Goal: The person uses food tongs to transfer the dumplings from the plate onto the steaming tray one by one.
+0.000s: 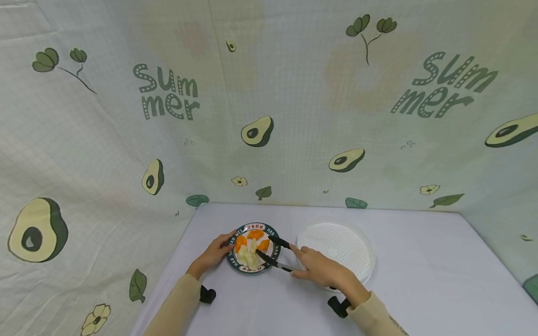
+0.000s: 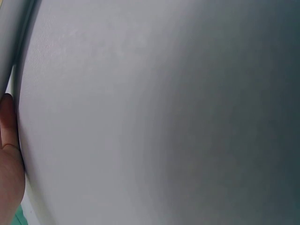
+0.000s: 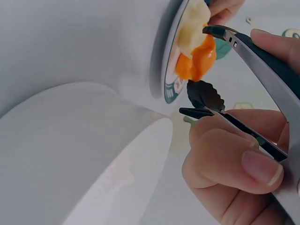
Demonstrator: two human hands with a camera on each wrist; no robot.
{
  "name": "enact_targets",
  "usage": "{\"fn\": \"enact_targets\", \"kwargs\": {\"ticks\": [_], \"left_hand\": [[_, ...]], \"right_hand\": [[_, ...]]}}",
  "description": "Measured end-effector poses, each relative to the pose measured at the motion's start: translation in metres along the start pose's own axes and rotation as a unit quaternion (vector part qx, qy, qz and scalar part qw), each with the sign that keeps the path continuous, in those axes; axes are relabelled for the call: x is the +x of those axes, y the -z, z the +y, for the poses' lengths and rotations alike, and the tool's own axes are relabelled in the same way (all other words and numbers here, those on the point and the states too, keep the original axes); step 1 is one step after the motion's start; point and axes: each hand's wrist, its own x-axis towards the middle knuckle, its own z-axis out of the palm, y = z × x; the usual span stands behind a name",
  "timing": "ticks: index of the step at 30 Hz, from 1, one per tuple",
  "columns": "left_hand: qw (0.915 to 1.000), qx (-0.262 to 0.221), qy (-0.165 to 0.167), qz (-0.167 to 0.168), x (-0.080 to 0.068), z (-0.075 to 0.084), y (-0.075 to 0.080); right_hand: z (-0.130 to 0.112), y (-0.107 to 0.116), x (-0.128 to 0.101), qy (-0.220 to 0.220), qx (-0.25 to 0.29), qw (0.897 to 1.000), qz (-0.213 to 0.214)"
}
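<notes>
A round plate [image 1: 275, 255] with a dark green patterned rim carries glossy orange pieces [image 1: 255, 234] and a heap of pale yellowish pieces [image 1: 248, 257]. At its left edge my left hand [image 1: 214, 253] holds the rim, the thumb lying over it. My right hand [image 1: 321, 267] grips black-and-silver tongs [image 1: 278, 264] from the right. The tongs' arms stand spread apart, with one black tip over the pale heap and the other beside the right-hand orange piece. Close up in the right wrist view, nothing sits between the dark tips. The left wrist view shows mostly a blurred pale surface.
A white round basket [image 1: 371, 242] with a perforated bottom stands right of the plate, partly behind my right hand. Both rest on a white table [image 1: 420, 270]. Printed cloth [image 1: 294, 93] with avocados hangs behind and along the sides.
</notes>
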Motion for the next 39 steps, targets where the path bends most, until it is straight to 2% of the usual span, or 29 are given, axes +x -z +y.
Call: {"fn": "enact_targets", "kwargs": {"ticks": [8,17,30,39], "left_hand": [[1.0000,0.000,0.003,-0.003,-0.001,0.002,0.000],[1.0000,0.000,0.002,-0.004,-0.002,0.003,0.001],[1.0000,0.005,0.005,-0.001,-0.002,0.002,-0.001],[1.0000,0.003,-0.001,-0.002,0.000,-0.001,-0.001]], "right_hand": [[0.004,0.014,-0.009,0.003,0.026,0.999,0.023],[0.017,0.032,-0.022,-0.002,0.032,0.998,0.053],[0.051,0.056,-0.052,-0.019,0.030,0.995,0.097],[0.073,0.061,-0.064,-0.047,0.037,0.993,0.101]]}}
